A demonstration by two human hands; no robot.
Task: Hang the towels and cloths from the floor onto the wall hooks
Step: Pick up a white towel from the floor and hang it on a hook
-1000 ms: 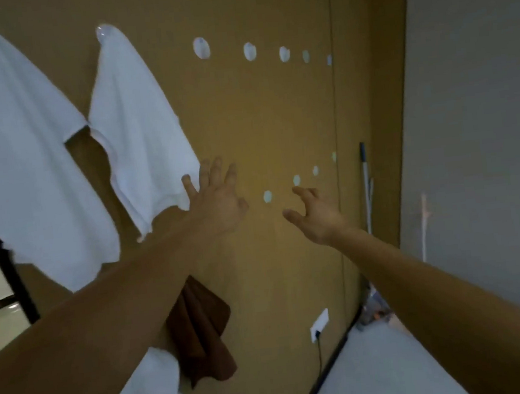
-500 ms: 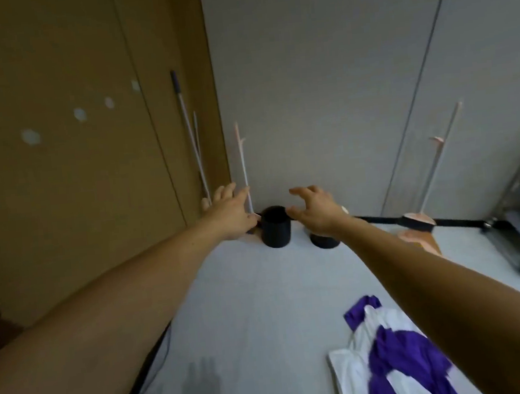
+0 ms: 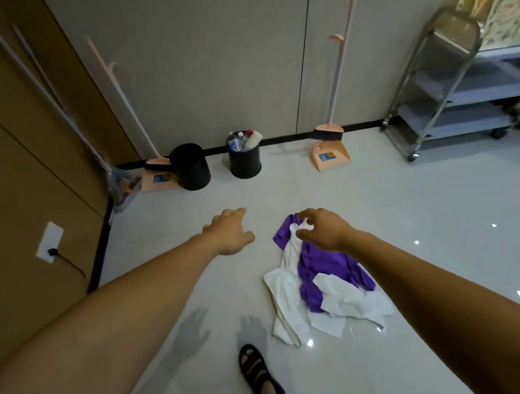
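Observation:
A heap of cloths lies on the pale tiled floor: a purple cloth tangled with white towels. My right hand hovers above the heap's far end, fingers curled and apart, holding nothing. My left hand reaches out over bare floor to the left of the heap, fingers loosely spread, empty. The brown wall runs along the left; no hooks are in view.
Two black bins stand at the far wall, flanked by peach dustpan-and-broom sets. A steel trolley is at the right. A socket with a plugged cable sits low on the brown wall. My sandalled foot is near the heap.
My view has swung from the hook wall with hung towels down to the floor. Both hands have dropped with it and now reach toward the cloth heap.

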